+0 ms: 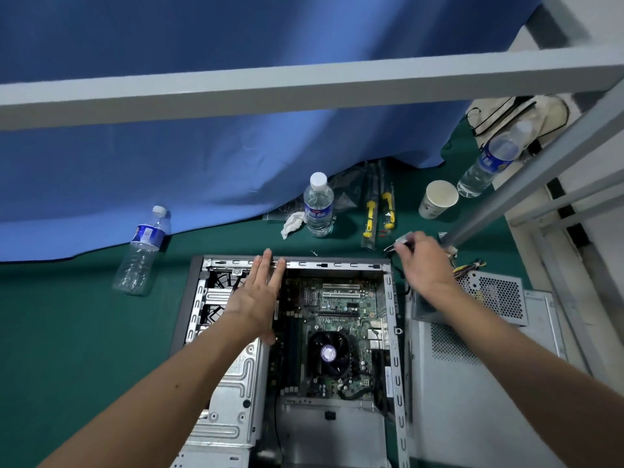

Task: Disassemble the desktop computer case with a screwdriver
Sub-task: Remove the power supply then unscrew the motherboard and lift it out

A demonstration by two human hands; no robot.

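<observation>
An open desktop computer case (393, 319) lies flat on the green table, its motherboard (341, 309) and black CPU fan (329, 352) exposed. My left hand (260, 292) rests flat over the case's upper left part, fingers straight and together, tips on the far rim. My right hand (423, 261) is beyond the case's far right corner, fingers closed on a small connector with cables (401, 243). Two yellow-handled screwdrivers (378, 214) lie in clear packets behind the case. The removed power supply (489, 295) sits at the right on the grey side panel (472, 400).
Three water bottles stand or lie around: one on its side at left (143, 251), one upright behind the case (318, 206), one at far right (489, 160). A paper cup (437, 199), a crumpled tissue (293, 224), a blue curtain and grey frame bars border the work area.
</observation>
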